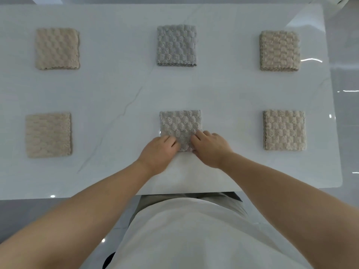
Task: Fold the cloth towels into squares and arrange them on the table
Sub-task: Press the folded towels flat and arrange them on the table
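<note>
**At near centre of table: both hands on one towel, five others lying folded**

At the near edge of the near-centre towel (180,126) both hands were down. The left hand (157,150) sat on its near-left corner with fingers bent onto the cloth. The right hand (210,148) sat on its near-right corner, fingers also bent and thumb lying on the pile. Whether either hand pinched the edge or only pressed on it could not be told. The towel lay flat on the white table (116,90), already close to square, midway between the near-left towel (48,134) and the near-right towel (284,130). Behind these lay the far-left towel (57,48), the grey far-centre towel (176,45) and the far-right towel (279,50), all folded, well apart from one another, in two rows of three.

Judgement: task nearly complete, and this step looked like squaring or aligning the remaining piece.

Risks from here:
- Hands lifted unevenly: the thick pile could spring the upper layers open at the near edge
- One corner dragged: the tabletop looked glossy, so the towel could slide or rotate out of line with its row
- Too hard a push forward: layers could shear, leaving a stepped edge
</note>
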Action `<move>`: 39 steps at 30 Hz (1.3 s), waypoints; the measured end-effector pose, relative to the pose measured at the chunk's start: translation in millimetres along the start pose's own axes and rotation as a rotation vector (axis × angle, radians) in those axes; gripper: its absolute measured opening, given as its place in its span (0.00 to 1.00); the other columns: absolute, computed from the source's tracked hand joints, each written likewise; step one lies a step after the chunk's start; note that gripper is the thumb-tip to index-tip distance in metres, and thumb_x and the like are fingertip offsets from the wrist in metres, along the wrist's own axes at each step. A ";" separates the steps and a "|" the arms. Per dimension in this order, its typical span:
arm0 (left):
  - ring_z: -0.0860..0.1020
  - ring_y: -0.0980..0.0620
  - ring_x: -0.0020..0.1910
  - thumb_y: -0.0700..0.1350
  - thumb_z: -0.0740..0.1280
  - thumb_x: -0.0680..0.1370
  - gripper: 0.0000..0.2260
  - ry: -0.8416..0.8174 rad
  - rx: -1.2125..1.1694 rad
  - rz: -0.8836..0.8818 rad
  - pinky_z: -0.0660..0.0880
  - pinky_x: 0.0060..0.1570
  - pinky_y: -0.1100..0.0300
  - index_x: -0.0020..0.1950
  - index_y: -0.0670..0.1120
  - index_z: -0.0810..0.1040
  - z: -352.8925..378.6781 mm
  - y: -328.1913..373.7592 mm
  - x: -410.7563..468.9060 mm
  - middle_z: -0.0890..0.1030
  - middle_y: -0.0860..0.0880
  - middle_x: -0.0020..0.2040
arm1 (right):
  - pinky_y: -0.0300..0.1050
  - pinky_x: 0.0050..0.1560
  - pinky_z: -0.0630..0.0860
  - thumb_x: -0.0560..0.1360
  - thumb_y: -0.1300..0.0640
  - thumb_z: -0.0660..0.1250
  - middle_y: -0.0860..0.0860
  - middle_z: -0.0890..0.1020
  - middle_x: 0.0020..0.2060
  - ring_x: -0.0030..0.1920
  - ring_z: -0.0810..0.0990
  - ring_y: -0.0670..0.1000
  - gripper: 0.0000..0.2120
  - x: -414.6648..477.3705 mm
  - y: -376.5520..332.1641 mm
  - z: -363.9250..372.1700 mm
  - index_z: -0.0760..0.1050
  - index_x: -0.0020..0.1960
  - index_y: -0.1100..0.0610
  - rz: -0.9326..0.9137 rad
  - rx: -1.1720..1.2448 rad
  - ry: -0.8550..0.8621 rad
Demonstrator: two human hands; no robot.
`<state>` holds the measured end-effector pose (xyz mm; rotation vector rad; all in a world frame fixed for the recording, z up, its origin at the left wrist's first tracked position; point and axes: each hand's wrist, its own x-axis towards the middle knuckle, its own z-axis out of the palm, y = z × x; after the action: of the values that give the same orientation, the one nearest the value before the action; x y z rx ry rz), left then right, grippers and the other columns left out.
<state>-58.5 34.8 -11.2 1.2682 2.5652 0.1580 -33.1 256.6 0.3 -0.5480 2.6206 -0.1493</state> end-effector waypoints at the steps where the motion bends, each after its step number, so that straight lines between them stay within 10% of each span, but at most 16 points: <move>1: 0.77 0.42 0.42 0.32 0.73 0.64 0.14 0.015 0.021 0.007 0.74 0.33 0.52 0.48 0.41 0.79 0.6 -1.7 0.1 0.78 0.43 0.45 | 0.52 0.38 0.74 0.76 0.53 0.70 0.55 0.78 0.49 0.45 0.80 0.60 0.10 0.7 -0.3 1.9 0.75 0.53 0.58 -0.016 -0.029 0.012; 5: 0.76 0.44 0.35 0.27 0.70 0.62 0.11 0.025 0.111 0.070 0.73 0.29 0.54 0.38 0.41 0.78 -4.5 -9.9 -0.1 0.76 0.44 0.37 | 0.48 0.31 0.69 0.71 0.62 0.73 0.54 0.79 0.40 0.34 0.78 0.58 0.05 -2.5 1.3 10.0 0.78 0.46 0.58 -0.023 -0.107 0.100; 10: 0.77 0.45 0.38 0.43 0.75 0.70 0.06 0.044 0.127 0.094 0.71 0.36 0.54 0.41 0.43 0.80 -8.9 -12.4 3.0 0.78 0.46 0.39 | 0.51 0.40 0.75 0.77 0.46 0.66 0.54 0.79 0.46 0.44 0.79 0.58 0.13 -5.4 4.9 0.4 0.79 0.50 0.57 -0.046 -0.095 0.179; 13: 0.77 0.43 0.52 0.53 0.71 0.74 0.17 0.117 0.135 0.019 0.73 0.47 0.50 0.55 0.42 0.79 -21.8 -16.4 15.3 0.79 0.44 0.53 | 0.56 0.53 0.75 0.78 0.46 0.64 0.59 0.77 0.60 0.58 0.77 0.62 0.21 2.5 9.1 -9.1 0.76 0.62 0.60 0.019 -0.110 0.234; 16: 0.65 0.42 0.75 0.63 0.70 0.74 0.39 -0.113 0.167 -0.156 0.67 0.70 0.49 0.76 0.41 0.65 -30.6 -25.6 30.2 0.65 0.42 0.77 | 0.57 0.77 0.58 0.79 0.37 0.60 0.57 0.55 0.81 0.80 0.54 0.58 0.40 16.0 13.5 -14.4 0.53 0.82 0.59 0.124 -0.059 0.007; 21: 0.48 0.45 0.82 0.66 0.67 0.75 0.49 -0.372 0.116 -0.219 0.53 0.79 0.48 0.83 0.42 0.44 -32.0 -41.9 38.1 0.46 0.44 0.83 | 0.58 0.80 0.43 0.79 0.32 0.56 0.51 0.40 0.82 0.82 0.40 0.53 0.47 29.5 21.5 -14.9 0.36 0.82 0.56 0.151 -0.027 -0.180; 26: 0.52 0.41 0.81 0.63 0.70 0.75 0.46 -0.345 0.122 -0.291 0.50 0.79 0.46 0.81 0.40 0.53 -47.1 -9.1 60.3 0.53 0.40 0.82 | 0.55 0.81 0.48 0.81 0.35 0.55 0.50 0.48 0.83 0.82 0.47 0.52 0.39 15.2 30.3 -25.8 0.46 0.83 0.55 0.136 0.031 -0.023; 31: 0.75 0.43 0.62 0.49 0.67 0.80 0.14 -0.147 -0.062 -0.114 0.72 0.61 0.52 0.61 0.43 0.78 -62.6 57.5 117.4 0.77 0.44 0.60 | 0.54 0.65 0.72 0.82 0.51 0.62 0.53 0.77 0.67 0.67 0.76 0.58 0.17 -40.5 79.8 -19.4 0.76 0.67 0.57 0.374 0.307 0.380; 39: 0.78 0.46 0.57 0.46 0.63 0.82 0.12 -0.197 -0.356 -0.299 0.76 0.56 0.52 0.64 0.45 0.77 -47.2 176.9 196.2 0.76 0.48 0.61 | 0.54 0.58 0.76 0.81 0.57 0.63 0.54 0.79 0.59 0.60 0.77 0.57 0.11 -147.7 211.5 6.9 0.79 0.60 0.56 0.578 0.496 0.440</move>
<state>-50.9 299.3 34.0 0.7264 2.3846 0.3867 15.8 509.5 14.0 0.4591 2.8708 -0.7720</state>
